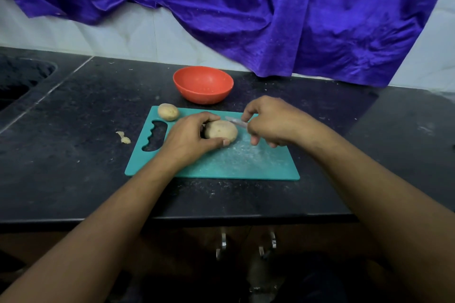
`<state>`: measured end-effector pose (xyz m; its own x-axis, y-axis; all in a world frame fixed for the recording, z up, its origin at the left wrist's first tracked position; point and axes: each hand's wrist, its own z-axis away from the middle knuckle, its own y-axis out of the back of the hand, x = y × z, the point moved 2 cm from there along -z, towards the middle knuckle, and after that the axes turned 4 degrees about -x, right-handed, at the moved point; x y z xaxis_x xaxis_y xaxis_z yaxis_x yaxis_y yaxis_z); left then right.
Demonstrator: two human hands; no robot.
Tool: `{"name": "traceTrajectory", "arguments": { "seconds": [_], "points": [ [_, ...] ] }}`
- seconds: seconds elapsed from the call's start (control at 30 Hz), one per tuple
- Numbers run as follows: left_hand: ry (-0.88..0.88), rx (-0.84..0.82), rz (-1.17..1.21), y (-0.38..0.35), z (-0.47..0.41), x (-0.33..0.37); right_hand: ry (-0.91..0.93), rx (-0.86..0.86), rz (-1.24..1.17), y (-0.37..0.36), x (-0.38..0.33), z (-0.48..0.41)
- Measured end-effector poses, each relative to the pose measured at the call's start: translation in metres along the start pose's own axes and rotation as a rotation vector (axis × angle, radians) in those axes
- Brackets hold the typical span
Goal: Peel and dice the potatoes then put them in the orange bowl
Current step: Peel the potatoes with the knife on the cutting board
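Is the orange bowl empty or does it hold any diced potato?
Empty: the orange bowl shows only bare inner wall; the large potato and small potato lie uncut on the cutting board.

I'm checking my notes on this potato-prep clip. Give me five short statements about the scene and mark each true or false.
1. The left hand holds a potato on the teal cutting board. True.
2. The orange bowl stands on the cutting board. False: it stands on the counter, behind the board.
3. The right hand holds a metal tool near the held potato. True.
4. The second potato lies in the bowl. False: it lies at the board's far left corner.
5. A peel scrap lies on the counter left of the board. True.
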<state>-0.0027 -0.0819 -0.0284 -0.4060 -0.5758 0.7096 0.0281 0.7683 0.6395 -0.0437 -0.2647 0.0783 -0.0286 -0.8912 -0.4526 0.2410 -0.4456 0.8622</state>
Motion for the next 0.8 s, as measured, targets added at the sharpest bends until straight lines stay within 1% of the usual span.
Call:
{"name": "traceTrajectory", "arguments": {
  "seconds": [0.13,0.33,0.5,0.7,0.8],
  "points": [
    [0.005,0.014,-0.029,-0.001,-0.001,0.000,0.004,-0.022,0.119,0.003,-0.016,-0.009],
    [0.007,0.021,-0.080,0.000,0.000,0.002,-0.002,-0.021,0.216,-0.002,-0.026,-0.022],
    [0.011,0.031,-0.109,0.000,0.001,0.006,0.008,0.040,0.265,-0.009,-0.024,-0.021],
    [-0.021,0.036,-0.113,0.001,0.004,0.009,0.053,0.188,0.250,-0.033,-0.007,0.000],
    [-0.039,0.047,-0.130,0.000,0.005,0.009,0.054,0.230,0.244,-0.041,-0.005,0.008]
  ]
}}
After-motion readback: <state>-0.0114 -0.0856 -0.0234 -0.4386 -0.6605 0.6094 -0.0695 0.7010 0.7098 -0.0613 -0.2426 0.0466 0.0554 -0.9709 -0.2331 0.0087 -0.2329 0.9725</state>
